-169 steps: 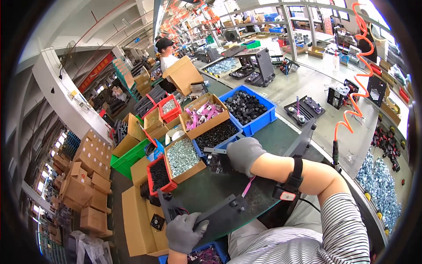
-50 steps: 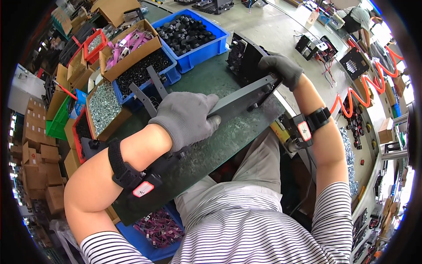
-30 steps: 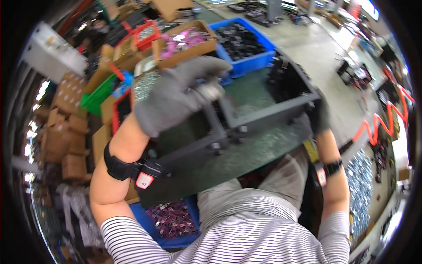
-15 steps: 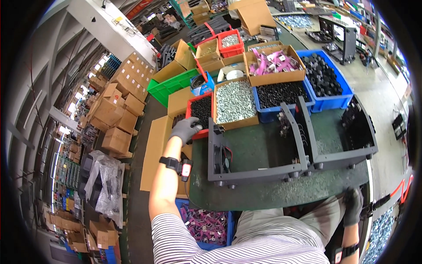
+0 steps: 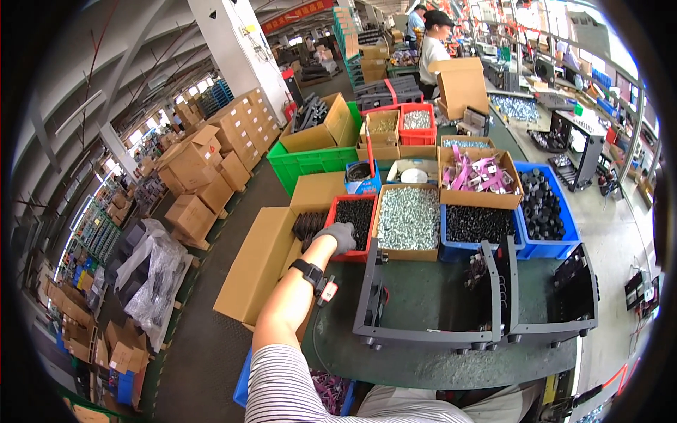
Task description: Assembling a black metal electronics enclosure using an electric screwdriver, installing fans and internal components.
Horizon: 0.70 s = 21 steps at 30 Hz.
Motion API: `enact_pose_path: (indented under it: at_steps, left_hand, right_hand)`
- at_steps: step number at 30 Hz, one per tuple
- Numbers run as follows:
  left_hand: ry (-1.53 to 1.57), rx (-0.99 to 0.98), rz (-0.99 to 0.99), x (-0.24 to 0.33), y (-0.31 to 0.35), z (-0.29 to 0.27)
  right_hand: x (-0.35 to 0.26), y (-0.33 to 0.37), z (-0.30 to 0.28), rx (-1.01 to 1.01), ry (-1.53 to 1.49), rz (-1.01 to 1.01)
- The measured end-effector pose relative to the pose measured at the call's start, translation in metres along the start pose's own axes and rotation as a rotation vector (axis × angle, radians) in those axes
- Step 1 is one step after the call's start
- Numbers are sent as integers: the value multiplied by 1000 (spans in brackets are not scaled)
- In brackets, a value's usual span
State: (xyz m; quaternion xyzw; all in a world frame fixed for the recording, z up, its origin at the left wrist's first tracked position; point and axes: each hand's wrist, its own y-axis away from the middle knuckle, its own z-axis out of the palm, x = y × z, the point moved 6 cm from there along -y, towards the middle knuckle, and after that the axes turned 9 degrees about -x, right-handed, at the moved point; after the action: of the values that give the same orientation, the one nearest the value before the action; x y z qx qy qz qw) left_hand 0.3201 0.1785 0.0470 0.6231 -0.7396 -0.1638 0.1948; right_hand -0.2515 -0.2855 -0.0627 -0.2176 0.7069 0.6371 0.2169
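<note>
My left hand [image 5: 341, 238], in a grey glove, is at the near left corner of a red bin [image 5: 351, 257] of small black screws. Its fingers look curled together; what they hold, if anything, is hidden. Beside it, an open cardboard box [image 5: 248, 264] contains dark coiled parts [image 5: 307, 225]. To the right of the hand stand two dark grey metal frames [image 5: 423, 337] [image 5: 557, 328] with black feet and wiring inside. My right hand [image 5: 558, 407], in a dark glove, is low at the right edge beside my leg, and its fingers cannot be made out.
Behind the frames are a cardboard box of silvery screws [image 5: 407, 218], a blue bin of black screws [image 5: 478, 224], a box of purple-wrapped parts [image 5: 481, 173] and a blue bin of black round parts [image 5: 543, 204]. A green crate [image 5: 310, 168] stands farther left. Another person [image 5: 433, 53] stands beyond.
The view has tilted up, so the bins and frames sit lower in it. My left hand stays by the red bin, its fingers now less visible. My right hand has dropped toward the lower edge.
</note>
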Motion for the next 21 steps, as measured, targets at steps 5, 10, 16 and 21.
enact_pose_path:
  at_steps: [5, 10, 16, 21]
  left_hand:
    - [223, 82, 28, -21, -21, 7]
    - [944, 64, 132, -37, -37, 8]
    - [1534, -36, 9, -42, -30, 16]
    - [1820, -34, 175, -40, -17, 11]
  right_hand:
    - [-76, 10, 32, 41, -31, -209]
    - [-104, 11, 45, 43, -23, -286]
    - [-113, 12, 48, 52, -11, -331]
    - [-117, 17, 51, 54, -5, -359]
